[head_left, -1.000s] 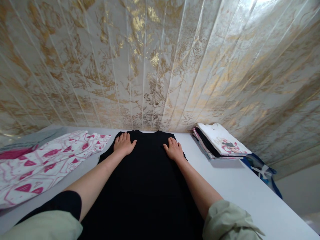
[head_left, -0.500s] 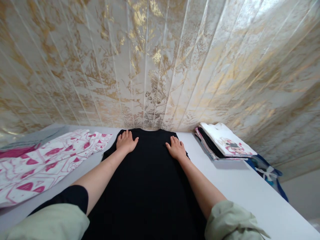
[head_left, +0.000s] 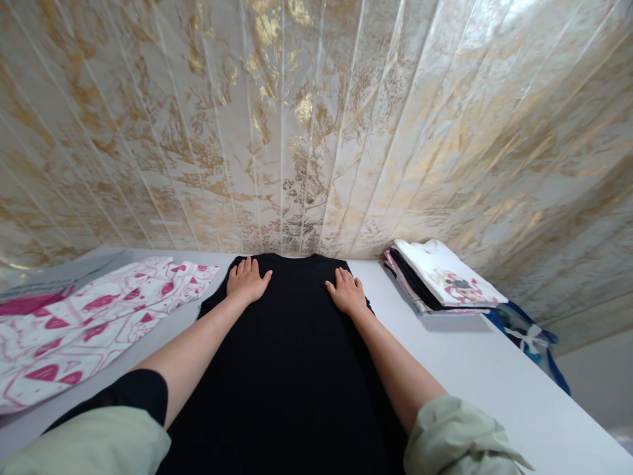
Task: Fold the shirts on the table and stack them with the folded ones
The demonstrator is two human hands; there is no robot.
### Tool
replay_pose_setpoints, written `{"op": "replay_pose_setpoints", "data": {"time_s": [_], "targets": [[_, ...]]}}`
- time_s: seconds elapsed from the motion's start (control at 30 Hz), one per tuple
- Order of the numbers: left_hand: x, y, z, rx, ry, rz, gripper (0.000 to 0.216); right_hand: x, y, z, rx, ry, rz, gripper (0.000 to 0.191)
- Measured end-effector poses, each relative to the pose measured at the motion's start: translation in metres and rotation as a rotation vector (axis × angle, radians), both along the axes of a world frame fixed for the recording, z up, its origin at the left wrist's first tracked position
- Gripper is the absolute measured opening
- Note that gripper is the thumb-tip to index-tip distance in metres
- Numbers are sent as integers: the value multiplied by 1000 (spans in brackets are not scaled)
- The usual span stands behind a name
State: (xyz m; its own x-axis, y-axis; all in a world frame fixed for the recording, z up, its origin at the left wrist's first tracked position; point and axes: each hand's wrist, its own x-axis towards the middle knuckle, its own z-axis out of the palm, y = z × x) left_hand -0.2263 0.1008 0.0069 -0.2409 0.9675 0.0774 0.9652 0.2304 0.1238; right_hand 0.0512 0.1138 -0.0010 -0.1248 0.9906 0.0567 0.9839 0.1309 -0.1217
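Observation:
A black garment (head_left: 291, 356) lies spread flat on the white table (head_left: 475, 369), its neckline against the far wall. My left hand (head_left: 246, 280) rests palm down on the garment's far left shoulder, fingers stretched out. My right hand (head_left: 346, 290) lies flat on the far right shoulder, fingers spread. Neither hand holds anything. Both forearms reach out over the black cloth, with pale green sleeves rolled up near my elbows.
A white cloth with a pink pattern (head_left: 93, 316) lies at the left over a grey piece (head_left: 64, 270). A stack of folded shirts (head_left: 445, 280), a printed white one on top, sits at the far right, with blue fabric (head_left: 529, 336) beside it. A gold-patterned wall stands behind the table.
Both hands stay flat on the shoulders of the black garment. Only the view has shifted slightly.

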Motion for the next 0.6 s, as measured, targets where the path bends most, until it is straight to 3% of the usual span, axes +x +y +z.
{"op": "replay_pose_setpoints", "data": {"time_s": [0.23,0.4,0.47,0.6], "targets": [[-2,2,-2,-5,-8,-1,80,0,-1,-1,25,10,6,68],[-3,0,11,-36,-57,-29,78,-1,-2,1,28,13,-1,67],[8,-12,16,-8,-42,-103,75,-1,-3,2,19,14,-5,68],[52,-55,16,-18,-79,-438,68,-1,-3,3,10,20,-12,68]]}}
